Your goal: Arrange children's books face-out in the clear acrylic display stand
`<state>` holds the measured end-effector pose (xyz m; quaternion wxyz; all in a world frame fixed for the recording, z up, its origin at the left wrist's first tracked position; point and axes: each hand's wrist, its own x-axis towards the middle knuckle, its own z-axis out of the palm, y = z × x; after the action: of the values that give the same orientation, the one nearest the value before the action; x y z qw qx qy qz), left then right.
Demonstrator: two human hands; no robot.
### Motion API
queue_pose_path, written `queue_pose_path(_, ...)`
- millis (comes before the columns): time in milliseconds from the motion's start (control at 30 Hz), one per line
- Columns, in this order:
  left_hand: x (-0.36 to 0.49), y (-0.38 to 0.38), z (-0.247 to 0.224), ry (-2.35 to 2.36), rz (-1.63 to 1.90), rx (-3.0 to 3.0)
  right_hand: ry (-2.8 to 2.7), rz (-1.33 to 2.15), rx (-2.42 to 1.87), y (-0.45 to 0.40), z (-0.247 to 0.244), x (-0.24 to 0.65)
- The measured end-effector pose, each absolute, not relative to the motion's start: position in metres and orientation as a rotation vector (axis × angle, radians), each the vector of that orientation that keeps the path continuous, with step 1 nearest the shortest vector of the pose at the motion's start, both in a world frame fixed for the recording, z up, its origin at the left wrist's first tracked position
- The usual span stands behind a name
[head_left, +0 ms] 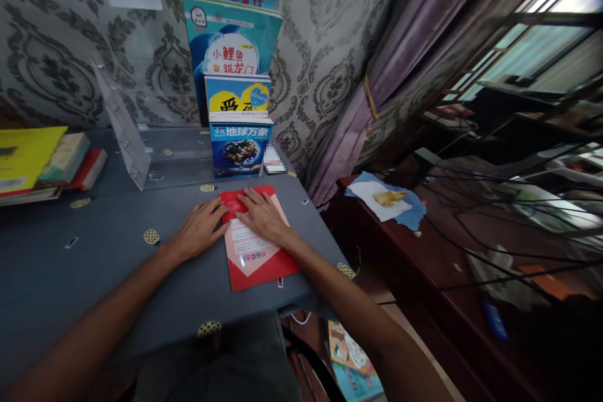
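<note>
A red and pink book (264, 267) lies flat on the grey patterned tablecloth, its printed text appearing upside down from where I look. My left hand (202, 226) rests at the book's left edge, fingers stretched out and touching the cover. Across the upper part of the cover, my right hand (261, 217) lies flat with its fingers spread. Just beyond the book, a blue book with a globe picture (240, 149) stands at the front of a clear stepped rack (127, 132), with several other books rising behind it.
A yellow book (28, 157) tops a pile on the left of the table (108, 282). To the right, beyond a gap, a dark red desk (391, 251) carries tangled black cables and a blue cloth (414, 213). Books (351, 352) lie low, beneath my right arm.
</note>
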<state>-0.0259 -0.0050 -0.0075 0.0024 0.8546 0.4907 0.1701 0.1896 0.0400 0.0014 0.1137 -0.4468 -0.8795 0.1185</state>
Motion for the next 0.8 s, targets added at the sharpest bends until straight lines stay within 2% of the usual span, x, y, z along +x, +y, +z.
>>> queue_pose_path(233, -0.027, -0.004, -0.008, 1.524, 0.557, 2.638, -2.448, 0.296, -1.560, 0.047, 0.004, 0.230)
queue_pose_path(600, -0.048, 0.003, -0.002, 1.313, 0.458, 2.695, -2.489, 0.268, -1.488, 0.057, 0.007, 0.228)
queue_pose_path(800, -0.054, 0.003, 0.005, 1.302, 0.417, 2.744, -2.541, 0.381, -1.422, 0.074, 0.016, 0.214)
